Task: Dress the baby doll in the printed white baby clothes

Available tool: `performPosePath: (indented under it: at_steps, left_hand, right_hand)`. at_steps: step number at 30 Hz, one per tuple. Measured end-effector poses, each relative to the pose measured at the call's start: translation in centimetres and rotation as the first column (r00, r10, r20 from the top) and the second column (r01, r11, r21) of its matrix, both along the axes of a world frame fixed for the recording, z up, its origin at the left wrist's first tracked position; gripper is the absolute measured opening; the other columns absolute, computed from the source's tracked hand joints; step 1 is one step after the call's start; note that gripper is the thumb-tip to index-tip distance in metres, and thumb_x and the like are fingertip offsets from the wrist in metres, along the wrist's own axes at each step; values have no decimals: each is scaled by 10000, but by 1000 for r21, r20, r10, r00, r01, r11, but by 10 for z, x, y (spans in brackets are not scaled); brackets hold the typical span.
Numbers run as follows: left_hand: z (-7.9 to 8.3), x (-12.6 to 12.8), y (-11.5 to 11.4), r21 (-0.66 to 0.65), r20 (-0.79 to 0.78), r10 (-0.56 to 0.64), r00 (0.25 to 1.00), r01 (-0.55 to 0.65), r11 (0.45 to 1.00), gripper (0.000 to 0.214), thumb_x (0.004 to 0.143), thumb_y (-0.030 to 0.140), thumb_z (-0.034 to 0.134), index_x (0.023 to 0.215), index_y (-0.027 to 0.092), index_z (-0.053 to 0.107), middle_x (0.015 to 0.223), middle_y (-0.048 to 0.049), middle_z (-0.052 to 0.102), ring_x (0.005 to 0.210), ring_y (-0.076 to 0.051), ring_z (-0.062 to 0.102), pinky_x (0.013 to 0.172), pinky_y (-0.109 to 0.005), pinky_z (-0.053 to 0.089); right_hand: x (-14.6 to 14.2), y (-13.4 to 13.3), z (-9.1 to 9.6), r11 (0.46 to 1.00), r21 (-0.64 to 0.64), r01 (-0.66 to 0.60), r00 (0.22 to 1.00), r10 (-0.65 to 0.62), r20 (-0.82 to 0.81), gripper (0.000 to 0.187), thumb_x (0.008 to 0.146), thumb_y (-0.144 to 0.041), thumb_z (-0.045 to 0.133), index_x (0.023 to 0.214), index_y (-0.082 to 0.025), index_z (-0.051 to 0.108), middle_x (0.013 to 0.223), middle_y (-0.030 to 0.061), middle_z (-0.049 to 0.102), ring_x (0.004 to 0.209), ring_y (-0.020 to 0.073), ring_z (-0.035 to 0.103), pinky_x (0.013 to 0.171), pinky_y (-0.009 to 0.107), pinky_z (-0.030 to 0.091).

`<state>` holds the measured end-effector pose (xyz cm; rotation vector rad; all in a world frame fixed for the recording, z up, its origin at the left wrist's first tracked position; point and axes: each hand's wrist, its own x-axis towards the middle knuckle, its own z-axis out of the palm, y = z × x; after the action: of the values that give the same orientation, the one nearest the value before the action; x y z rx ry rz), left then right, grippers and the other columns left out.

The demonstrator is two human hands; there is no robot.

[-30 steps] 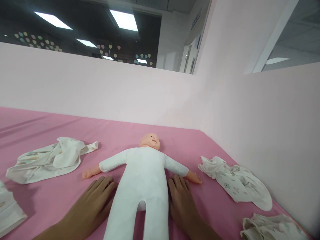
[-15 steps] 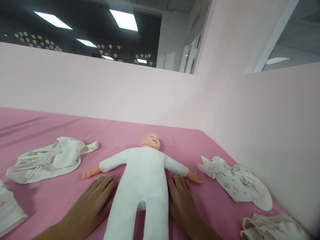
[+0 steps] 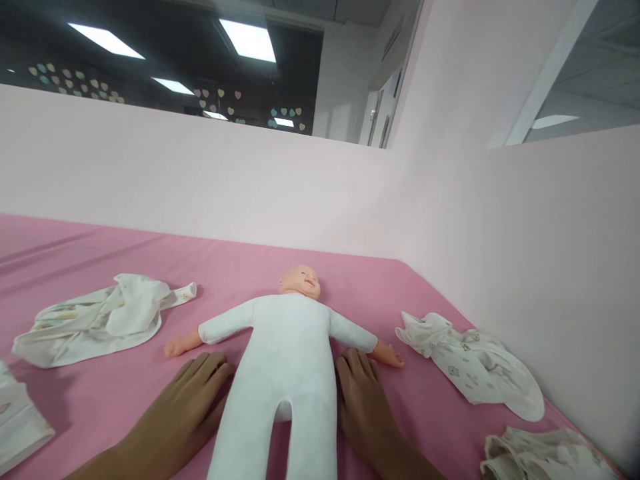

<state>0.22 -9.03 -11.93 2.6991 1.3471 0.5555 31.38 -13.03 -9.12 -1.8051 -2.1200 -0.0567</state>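
A baby doll (image 3: 285, 360) with a white cloth body lies on its back on the pink sheet (image 3: 350, 280), arms spread, head away from me. My left hand (image 3: 187, 397) rests flat on the sheet against the doll's left side, fingers stretched out. My right hand (image 3: 363, 400) lies flat on the other side, touching the doll's flank just below its arm. Neither hand holds anything.
A crumpled patterned baby garment (image 3: 95, 320) lies at the left, another (image 3: 473, 363) at the right, a third (image 3: 540, 457) at the lower right corner. A folded white cloth (image 3: 15, 417) shows at the left edge. Pale pink walls (image 3: 525, 253) enclose the back and right.
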Motion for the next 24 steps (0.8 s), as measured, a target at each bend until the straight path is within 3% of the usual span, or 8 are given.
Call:
performPosePath:
  at_steps: [17,24]
  left_hand:
    - [11,5,-4,62,46,5,999,-8,998,233,1006,339,403,938,225,594,979,-74,590,879,-268,523,774,-417,433]
    - [4,1,1,71,54,-8,999,4,997,222,1000,346,415,966,229,600,1003,-76,591,896,-272,529,787,-430,437]
  right_hand:
    - [1,2,-2,1000,1,-4,1000,4,0,237,781,-14,441,878,-169,592,1011,119,574,932,287,467,863,459,360]
    - [1,1,-3,1000,12,-12,1000,12,-8,245,795,-8,429,876,-171,593,1004,112,574,947,288,470,865,453,361]
